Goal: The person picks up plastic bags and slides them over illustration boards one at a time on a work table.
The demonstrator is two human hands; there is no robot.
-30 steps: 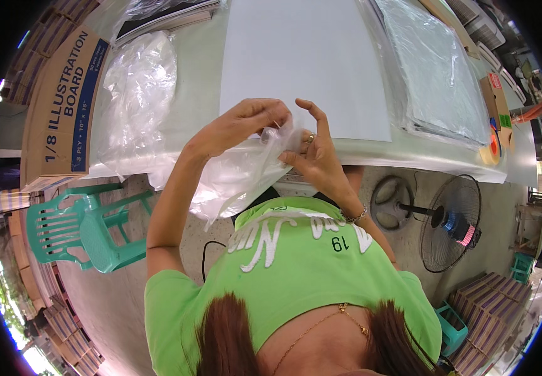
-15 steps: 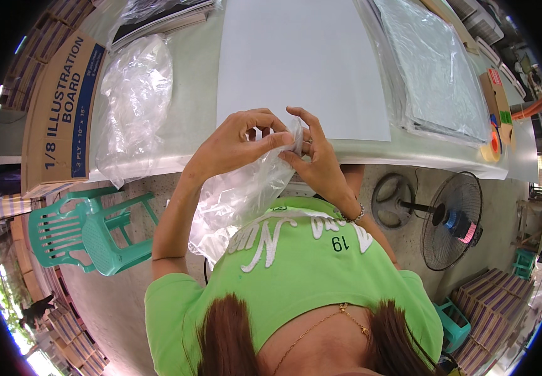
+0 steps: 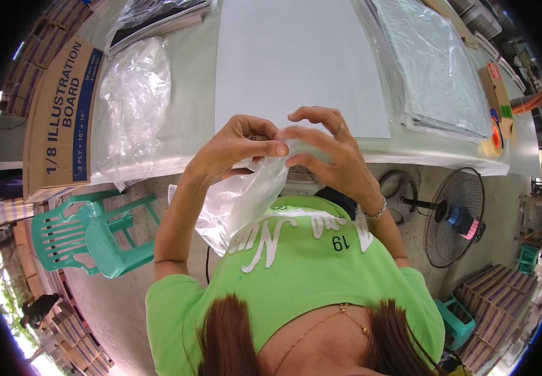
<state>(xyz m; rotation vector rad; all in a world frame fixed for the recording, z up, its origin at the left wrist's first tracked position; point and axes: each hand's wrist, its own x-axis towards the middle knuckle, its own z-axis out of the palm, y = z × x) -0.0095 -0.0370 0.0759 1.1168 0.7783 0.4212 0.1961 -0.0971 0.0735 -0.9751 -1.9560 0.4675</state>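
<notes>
A clear plastic bag (image 3: 236,203) hangs between my arms, in front of my green shirt and below the table's near edge. My left hand (image 3: 236,147) pinches its top between thumb and fingers. Close beside it, my right hand (image 3: 330,147) has its fingers spread and curved, with the fingertips at the bag's upper edge; it does not grip the plastic. Just beyond both hands, a large white sheet (image 3: 299,69) lies flat on the table (image 3: 189,106).
Crumpled clear plastic (image 3: 134,106) and a cardboard box (image 3: 61,116) are at the left. A plastic-wrapped stack (image 3: 431,69) and tape rolls (image 3: 491,145) lie at the right. Green chairs (image 3: 111,235) stand lower left; a fan (image 3: 453,216) stands lower right.
My right hand has let go of the bag, opened its fingers and shifted a little to the right. The left hand still pinches the plastic.
</notes>
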